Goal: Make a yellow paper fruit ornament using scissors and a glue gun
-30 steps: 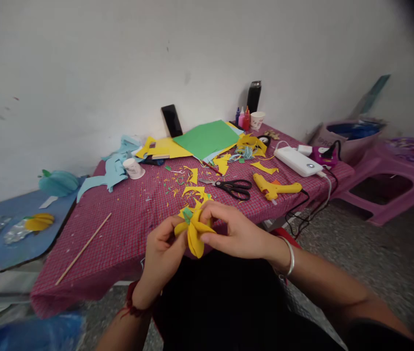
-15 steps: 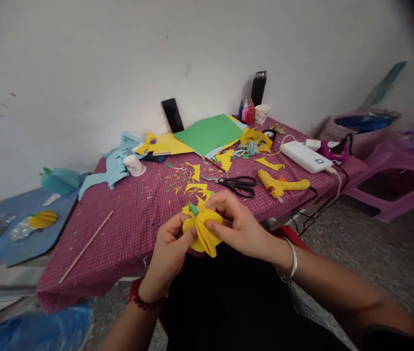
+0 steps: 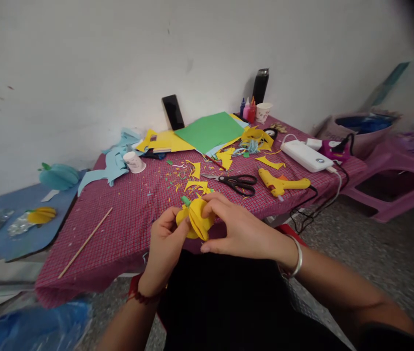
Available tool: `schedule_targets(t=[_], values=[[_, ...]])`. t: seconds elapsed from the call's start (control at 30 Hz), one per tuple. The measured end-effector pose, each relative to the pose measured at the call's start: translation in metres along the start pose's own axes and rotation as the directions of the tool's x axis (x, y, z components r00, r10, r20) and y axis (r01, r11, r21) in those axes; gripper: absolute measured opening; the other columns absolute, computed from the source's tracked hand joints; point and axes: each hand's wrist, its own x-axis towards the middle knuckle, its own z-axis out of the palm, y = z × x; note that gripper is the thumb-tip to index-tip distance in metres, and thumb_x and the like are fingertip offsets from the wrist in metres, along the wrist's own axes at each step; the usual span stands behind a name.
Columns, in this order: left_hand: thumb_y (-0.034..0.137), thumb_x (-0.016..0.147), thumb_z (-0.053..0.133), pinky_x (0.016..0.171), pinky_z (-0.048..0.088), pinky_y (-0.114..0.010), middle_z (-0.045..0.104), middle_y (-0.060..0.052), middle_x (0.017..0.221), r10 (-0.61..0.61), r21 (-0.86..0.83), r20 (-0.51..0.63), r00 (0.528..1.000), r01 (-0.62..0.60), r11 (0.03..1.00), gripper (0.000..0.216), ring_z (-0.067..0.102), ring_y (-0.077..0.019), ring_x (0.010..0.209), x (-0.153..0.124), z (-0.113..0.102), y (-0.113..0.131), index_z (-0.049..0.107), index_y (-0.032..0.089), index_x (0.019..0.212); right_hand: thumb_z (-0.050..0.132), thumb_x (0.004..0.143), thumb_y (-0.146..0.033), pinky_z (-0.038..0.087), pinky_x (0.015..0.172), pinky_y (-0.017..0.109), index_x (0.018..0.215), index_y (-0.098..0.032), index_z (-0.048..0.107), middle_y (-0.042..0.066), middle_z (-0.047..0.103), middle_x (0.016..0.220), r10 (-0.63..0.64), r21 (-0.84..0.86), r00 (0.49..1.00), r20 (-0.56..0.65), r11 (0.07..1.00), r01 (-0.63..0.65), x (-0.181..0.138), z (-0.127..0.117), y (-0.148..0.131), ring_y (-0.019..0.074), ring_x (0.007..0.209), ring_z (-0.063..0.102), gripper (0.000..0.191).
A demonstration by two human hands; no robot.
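A yellow paper pumpkin (image 3: pixel 198 219) with folded segments and a small green stem (image 3: pixel 186 200) is between my hands, just over the table's front edge. My left hand (image 3: pixel 166 239) grips its left side, with the thumb pressed on the front. Curved around its right side is my right hand (image 3: pixel 238 226); the fingertips touch the upper right segment and the thumb sits by the lower edge. Beyond the hands lie black-handled scissors (image 3: pixel 238 183), partly opened, and yellow paper scraps (image 3: pixel 196 186). A yellow glue gun (image 3: pixel 282 183) rests farther right.
Green paper (image 3: pixel 214 130) lies at the back, near a leaning phone (image 3: pixel 172 112). On the right is a white power bank (image 3: pixel 306 155) with cables. A wooden stick (image 3: pixel 86 242) and paper cup (image 3: pixel 134 162) are left. A blue paper pumpkin (image 3: pixel 59 177) sits on the lower blue surface.
The paper pumpkin has shifted slightly left and up and turned a little. My right thumb has moved off its front face down to the lower edge.
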Motion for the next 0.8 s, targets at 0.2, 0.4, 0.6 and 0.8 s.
schedule_targets(t=[0.2,0.4,0.6,0.8], values=[[0.033,0.079,0.073,0.055,0.042,-0.019,0.059,0.003,0.067,0.025,-0.087,0.048,0.999,-0.020,0.996,0.019,0.050,-0.0084,0.057,0.003,-0.002,-0.001,0.063,0.018,0.076,0.079,0.076,-0.036,0.042,0.073,0.028,0.096,-0.020,0.053,0.002,0.056,0.099,-0.037,0.113,0.998,0.049,0.993,0.031,0.004,-0.005,0.011,0.0165,0.085,0.052,0.036],[0.034,0.078,0.075,0.056,0.042,-0.019,0.058,0.003,0.067,0.032,-0.187,0.096,0.995,-0.014,0.982,0.020,0.049,-0.0076,0.057,0.006,-0.003,-0.002,0.063,0.018,0.078,0.065,0.087,-0.027,0.044,0.074,0.028,0.100,-0.019,0.054,0.002,0.058,0.096,-0.128,0.278,0.986,0.111,0.956,0.093,0.004,-0.010,0.016,0.0154,0.083,0.053,0.019],[0.028,0.080,0.074,0.057,0.043,-0.019,0.058,0.003,0.069,0.107,-0.114,0.068,0.992,-0.099,0.989,0.014,0.051,-0.0086,0.060,0.004,-0.007,-0.005,0.064,0.018,0.079,0.058,0.086,-0.016,0.045,0.077,0.030,0.099,-0.018,0.057,0.004,0.060,0.097,-0.112,0.168,0.990,0.079,0.981,0.098,0.002,-0.009,0.007,0.0162,0.084,0.055,0.013],[0.026,0.083,0.070,0.055,0.041,-0.017,0.057,0.004,0.068,0.220,0.027,0.028,0.975,-0.220,0.975,0.014,0.050,-0.0080,0.061,-0.001,-0.006,-0.001,0.061,0.018,0.076,0.068,0.086,-0.032,0.042,0.075,0.029,0.097,-0.017,0.057,0.003,0.061,0.095,-0.109,0.109,0.994,0.022,0.988,0.106,0.001,-0.007,0.005,0.0163,0.083,0.055,0.022]])
